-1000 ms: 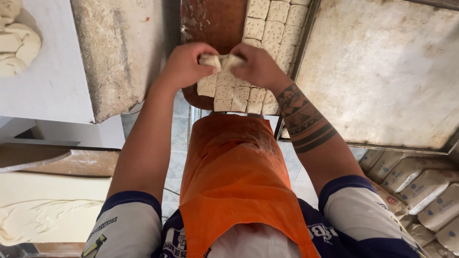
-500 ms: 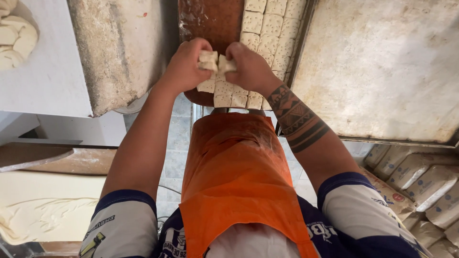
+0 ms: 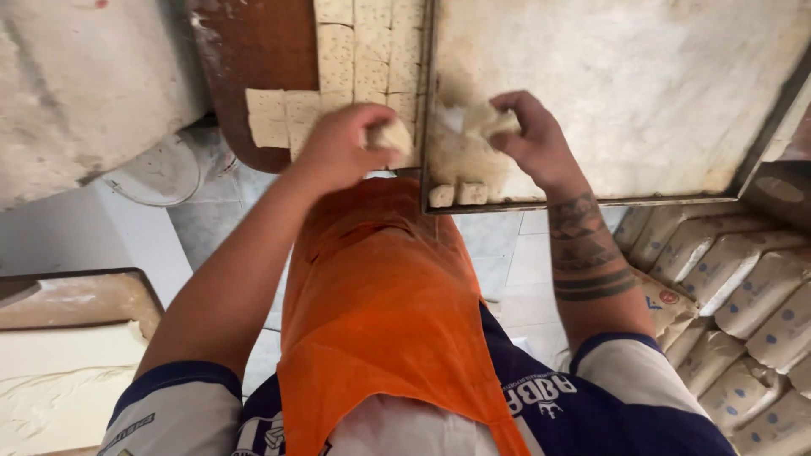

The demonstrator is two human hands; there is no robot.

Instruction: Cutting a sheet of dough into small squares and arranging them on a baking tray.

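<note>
Both hands each grasping a dough piece over tray edge, bare tray beyond

Bare floured tray, rim raised

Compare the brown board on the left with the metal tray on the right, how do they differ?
The brown board shows dark reddish-brown wood where bare; the metal tray is pale grey under a dusting of flour. The brown board carries a grid of flat cut dough squares, while the metal tray holds only two small dough pieces at its near edge. The brown board's near corner is rounded; the metal tray has a raised straight rim. Both are floury and hold dough.
</note>
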